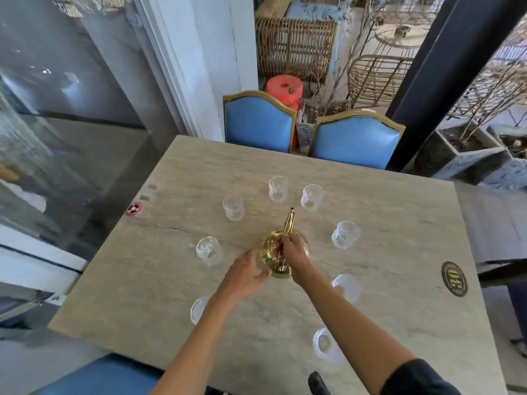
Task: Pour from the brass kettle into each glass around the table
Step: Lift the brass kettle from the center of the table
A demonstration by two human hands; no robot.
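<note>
Left hand (pixel 245 270): fingers spread, holding nothing, just left of the kettle's base.
Right hand (pixel 293 250): wrapped around the handle on top.
Brass kettle (pixel 273 252): on the bench (pixel 399 223) between both hands, spout pointing away.
Glasses (pixel 345 234): ringed around the hands.

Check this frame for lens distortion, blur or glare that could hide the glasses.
Head view: wide-angle bending bows the table edges; even daylight, soft shadows; near glasses look smeared, far ones sharper; brass kettle shows mild glints; left glass wall reflections blurred.
</note>
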